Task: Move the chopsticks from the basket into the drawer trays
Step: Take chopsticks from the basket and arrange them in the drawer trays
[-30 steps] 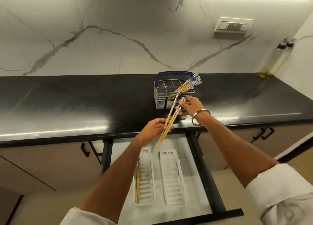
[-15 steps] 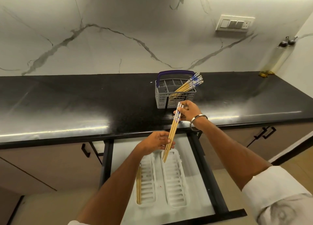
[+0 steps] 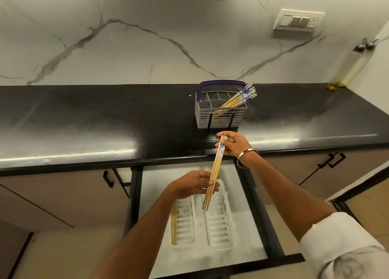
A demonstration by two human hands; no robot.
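A small bundle of wooden chopsticks with blue-and-white tops hangs steeply over the open drawer. My right hand pinches its top end, and my left hand holds it lower down between thumb and fingers. The tips hover just above the right white tray. The left white tray has a few chopsticks lying along its left side. On the black counter stands a grey basket with a purple handle, and several more chopsticks lean out of it to the right.
The white drawer is pulled out below the black counter edge, with black rails on both sides. Cabinet doors with black handles flank it. Two oil bottles stand in the far right corner. A switch plate is on the marble wall.
Both hands have carried the bundle down and toward me, from above the counter edge to over the right tray. The bundle now hangs steeper.
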